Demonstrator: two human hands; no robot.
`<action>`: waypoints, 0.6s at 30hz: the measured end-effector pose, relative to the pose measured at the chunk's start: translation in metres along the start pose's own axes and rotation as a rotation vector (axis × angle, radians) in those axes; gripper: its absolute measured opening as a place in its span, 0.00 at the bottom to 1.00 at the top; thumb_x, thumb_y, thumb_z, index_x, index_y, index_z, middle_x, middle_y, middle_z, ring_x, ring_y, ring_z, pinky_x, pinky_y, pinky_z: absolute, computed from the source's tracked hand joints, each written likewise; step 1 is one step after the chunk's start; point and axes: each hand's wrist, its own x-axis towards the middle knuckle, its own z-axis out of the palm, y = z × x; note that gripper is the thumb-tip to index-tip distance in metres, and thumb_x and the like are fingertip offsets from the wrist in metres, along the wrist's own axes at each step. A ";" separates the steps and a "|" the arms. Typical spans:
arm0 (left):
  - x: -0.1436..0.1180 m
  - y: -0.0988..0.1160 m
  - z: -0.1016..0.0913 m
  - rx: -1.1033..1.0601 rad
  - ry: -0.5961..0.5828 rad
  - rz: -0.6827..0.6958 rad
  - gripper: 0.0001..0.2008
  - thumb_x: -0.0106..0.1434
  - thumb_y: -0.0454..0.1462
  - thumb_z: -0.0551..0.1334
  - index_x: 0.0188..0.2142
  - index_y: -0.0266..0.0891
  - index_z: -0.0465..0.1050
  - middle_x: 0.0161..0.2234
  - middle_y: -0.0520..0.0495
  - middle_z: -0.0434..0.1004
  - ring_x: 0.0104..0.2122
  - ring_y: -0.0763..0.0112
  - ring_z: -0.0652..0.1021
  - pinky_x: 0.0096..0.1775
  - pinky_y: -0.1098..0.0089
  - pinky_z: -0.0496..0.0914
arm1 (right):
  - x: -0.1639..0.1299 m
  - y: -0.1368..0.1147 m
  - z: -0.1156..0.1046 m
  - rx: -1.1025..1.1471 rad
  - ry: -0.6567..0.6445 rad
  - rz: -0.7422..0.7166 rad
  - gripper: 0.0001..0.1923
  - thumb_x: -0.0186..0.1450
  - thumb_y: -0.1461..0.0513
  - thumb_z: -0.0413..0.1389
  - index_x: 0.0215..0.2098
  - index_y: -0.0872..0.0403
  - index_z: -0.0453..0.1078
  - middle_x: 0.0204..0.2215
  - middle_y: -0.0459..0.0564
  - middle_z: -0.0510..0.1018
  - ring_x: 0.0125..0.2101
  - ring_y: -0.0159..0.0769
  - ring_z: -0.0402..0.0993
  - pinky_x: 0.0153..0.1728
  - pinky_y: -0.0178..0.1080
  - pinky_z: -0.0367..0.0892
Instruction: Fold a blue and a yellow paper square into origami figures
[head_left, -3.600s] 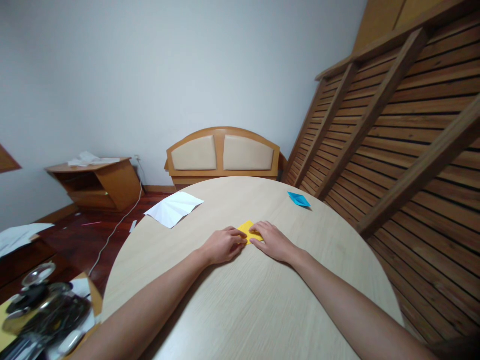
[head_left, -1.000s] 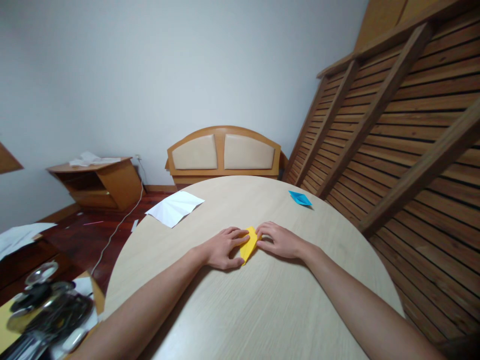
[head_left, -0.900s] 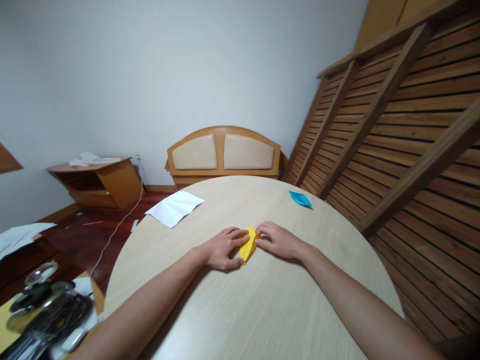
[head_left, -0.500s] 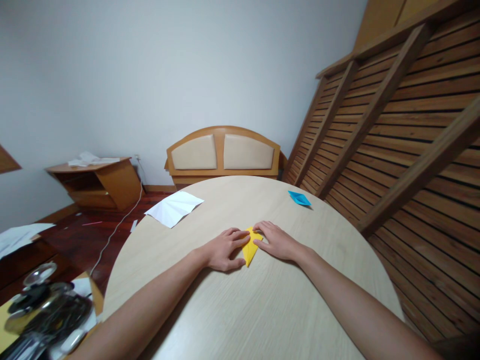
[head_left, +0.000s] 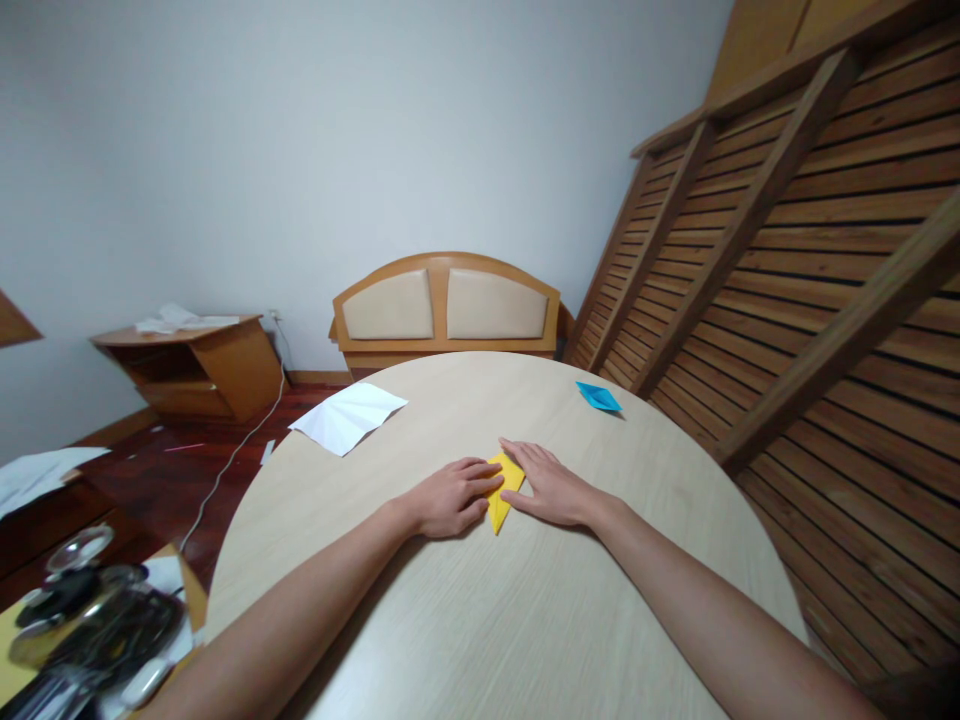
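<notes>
A folded piece of yellow paper (head_left: 508, 478) lies flat on the round table (head_left: 570, 610), its narrow point toward me. My left hand (head_left: 454, 497) rests on its left side, fingers stretched out over the paper and the tips pressing on it. From the right, my right hand (head_left: 550, 483) lies with fingers extended along the paper's upper right edge and the thumb on its middle. Both hands are open, palms down. Parts of the paper are hidden beneath the fingers.
A creased white sheet (head_left: 349, 415) lies at the table's far left. Toward the far right sits a blue folded paper (head_left: 599, 397). Wooden slats (head_left: 825, 300) lean along the right wall. Assorted clutter (head_left: 97, 620) stands low on the left, beside the table.
My right hand's fingers have stretched farther up and left along the paper's top edge, and its thumb has moved inward. My left thumb has drawn up from the paper's lower point.
</notes>
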 end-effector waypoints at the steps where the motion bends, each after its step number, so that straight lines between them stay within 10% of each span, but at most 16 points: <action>1: 0.000 -0.001 0.001 0.002 0.005 0.001 0.21 0.70 0.36 0.52 0.61 0.41 0.65 0.63 0.42 0.65 0.63 0.57 0.65 0.64 0.54 0.59 | 0.000 -0.002 0.000 0.001 -0.013 -0.006 0.42 0.64 0.49 0.57 0.70 0.54 0.48 0.65 0.61 0.61 0.64 0.50 0.55 0.64 0.54 0.50; 18: 0.002 0.001 0.001 0.000 0.042 0.040 0.19 0.69 0.36 0.55 0.58 0.40 0.69 0.60 0.41 0.68 0.62 0.58 0.66 0.65 0.58 0.57 | -0.001 -0.028 -0.002 0.026 -0.155 -0.090 0.54 0.57 0.40 0.61 0.72 0.51 0.43 0.70 0.58 0.50 0.69 0.51 0.42 0.67 0.57 0.34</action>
